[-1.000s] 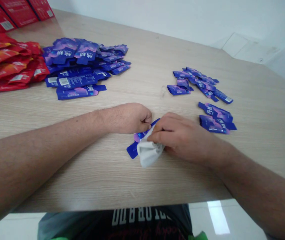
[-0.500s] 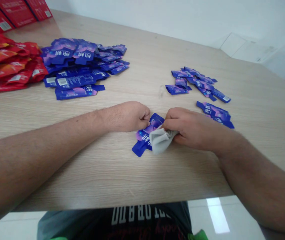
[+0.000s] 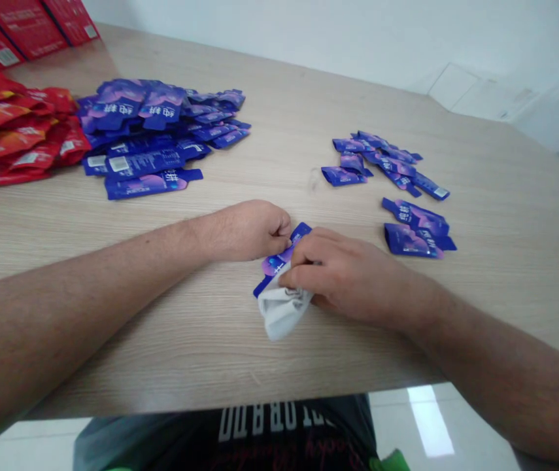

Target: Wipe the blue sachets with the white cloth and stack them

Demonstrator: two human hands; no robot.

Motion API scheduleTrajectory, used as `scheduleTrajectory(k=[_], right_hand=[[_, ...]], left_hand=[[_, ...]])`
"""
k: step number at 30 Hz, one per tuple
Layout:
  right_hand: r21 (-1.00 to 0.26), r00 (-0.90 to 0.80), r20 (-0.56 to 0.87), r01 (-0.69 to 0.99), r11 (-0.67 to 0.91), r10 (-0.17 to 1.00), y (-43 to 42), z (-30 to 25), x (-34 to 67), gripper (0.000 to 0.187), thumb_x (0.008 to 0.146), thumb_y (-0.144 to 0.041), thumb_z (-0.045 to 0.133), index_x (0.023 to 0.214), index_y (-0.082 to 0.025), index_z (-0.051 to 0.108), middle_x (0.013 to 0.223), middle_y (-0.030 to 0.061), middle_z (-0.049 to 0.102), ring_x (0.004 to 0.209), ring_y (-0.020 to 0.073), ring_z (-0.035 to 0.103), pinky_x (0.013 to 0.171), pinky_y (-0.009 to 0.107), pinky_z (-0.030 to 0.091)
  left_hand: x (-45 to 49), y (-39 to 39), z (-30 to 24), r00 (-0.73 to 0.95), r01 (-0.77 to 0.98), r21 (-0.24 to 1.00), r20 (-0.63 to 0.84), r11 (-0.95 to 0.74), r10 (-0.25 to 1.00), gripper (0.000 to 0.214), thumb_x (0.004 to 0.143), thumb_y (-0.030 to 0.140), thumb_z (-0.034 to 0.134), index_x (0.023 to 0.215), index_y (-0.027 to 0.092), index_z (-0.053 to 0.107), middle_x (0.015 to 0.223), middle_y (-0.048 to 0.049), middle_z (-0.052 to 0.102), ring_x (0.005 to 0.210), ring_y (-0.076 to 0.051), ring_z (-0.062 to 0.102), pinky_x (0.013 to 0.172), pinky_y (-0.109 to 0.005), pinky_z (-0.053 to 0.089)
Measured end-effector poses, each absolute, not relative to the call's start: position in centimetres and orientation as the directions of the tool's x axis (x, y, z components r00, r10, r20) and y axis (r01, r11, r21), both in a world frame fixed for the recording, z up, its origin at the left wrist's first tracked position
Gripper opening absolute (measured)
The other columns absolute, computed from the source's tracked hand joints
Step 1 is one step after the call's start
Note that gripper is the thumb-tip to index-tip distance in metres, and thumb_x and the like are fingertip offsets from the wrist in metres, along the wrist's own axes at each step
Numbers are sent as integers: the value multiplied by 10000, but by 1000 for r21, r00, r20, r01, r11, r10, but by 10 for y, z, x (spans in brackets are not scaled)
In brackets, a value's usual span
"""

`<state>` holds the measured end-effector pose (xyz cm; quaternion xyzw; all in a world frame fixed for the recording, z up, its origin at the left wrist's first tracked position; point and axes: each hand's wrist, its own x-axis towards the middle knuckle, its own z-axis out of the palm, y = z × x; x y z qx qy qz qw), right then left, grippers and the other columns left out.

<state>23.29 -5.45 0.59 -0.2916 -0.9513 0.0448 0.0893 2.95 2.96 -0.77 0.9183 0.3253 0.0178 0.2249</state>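
Observation:
A blue and purple sachet point(image 3: 273, 263) lies on the wooden table in front of me. My left hand point(image 3: 254, 230) is closed at the sachet's upper left edge, its thumb and fingers pinching that edge. Bunched in my right hand point(image 3: 342, 275) is a pale grey-white cloth point(image 3: 282, 311), pressed over the lower part of the sachet. The cloth and my right fingers hide much of the sachet's printed face.
Blue sachets point(image 3: 142, 140) are heaped at the left, beside a pile of red packets point(image 3: 19, 131). Red boxes point(image 3: 29, 29) stand behind them. A smaller group of blue sachets point(image 3: 382, 157) lies at the right, with two more sachets point(image 3: 414, 239) nearer me. The table's front edge point(image 3: 240, 409) runs before my lap.
My right hand has slid the cloth down and left across the sachet, covering more of its lower end. My left hand keeps its hold on the edge.

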Motion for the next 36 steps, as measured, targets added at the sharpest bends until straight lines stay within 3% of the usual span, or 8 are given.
scheduleTrajectory(k=[4, 9, 14, 19, 25, 36], right_hand=[[-125, -721, 241, 641, 758, 649, -56, 2, 228, 190, 866, -133, 585, 1021, -169, 690, 1002, 94, 615, 956, 230, 533, 854, 373, 461], [-106, -844, 195, 489, 866, 500, -62, -1, 218, 250, 999, -210, 456, 1100, -216, 685, 1042, 62, 623, 1027, 214, 512, 977, 373, 424], [-70, -743, 278, 617, 784, 609, -61, -3, 216, 217, 973, -191, 493, 1047, -179, 696, 1007, 93, 617, 975, 230, 499, 900, 386, 450], [-145, -869, 191, 434, 889, 456, -67, 0, 209, 270, 1013, -218, 439, 1097, -230, 695, 1020, 51, 633, 1011, 199, 514, 988, 364, 419], [-150, -732, 306, 595, 790, 609, -37, -5, 243, 256, 863, -101, 577, 1086, -177, 678, 1000, 86, 635, 970, 227, 552, 872, 373, 461], [-235, -725, 287, 580, 780, 626, -26, -9, 250, 330, 788, -9, 529, 1049, -173, 645, 1063, 97, 633, 1024, 228, 562, 915, 368, 475]], left_hand=[[30, 30, -9, 765, 613, 427, -109, -665, 635, 190, 803, 320, 518, 757, 210, 667, 596, 41, 618, 545, -106, 487, 544, -255, 285], [29, 30, -9, 791, 576, 454, -99, -680, 603, 167, 790, 299, 533, 763, 211, 671, 603, 53, 623, 552, -98, 500, 542, -242, 292], [31, 29, -8, 761, 612, 436, -99, -659, 641, 177, 786, 312, 533, 735, 205, 664, 580, 47, 614, 538, -101, 501, 518, -244, 286], [30, 29, -10, 773, 595, 462, -103, -658, 626, 174, 790, 303, 526, 759, 214, 673, 599, 54, 634, 562, -99, 528, 538, -233, 308], [31, 29, -10, 755, 622, 434, -112, -651, 646, 189, 798, 320, 524, 752, 215, 674, 599, 38, 631, 542, -109, 504, 538, -254, 303], [27, 30, -8, 793, 589, 445, -156, -674, 589, 180, 799, 311, 537, 790, 222, 693, 626, 45, 645, 559, -105, 514, 571, -246, 324]])
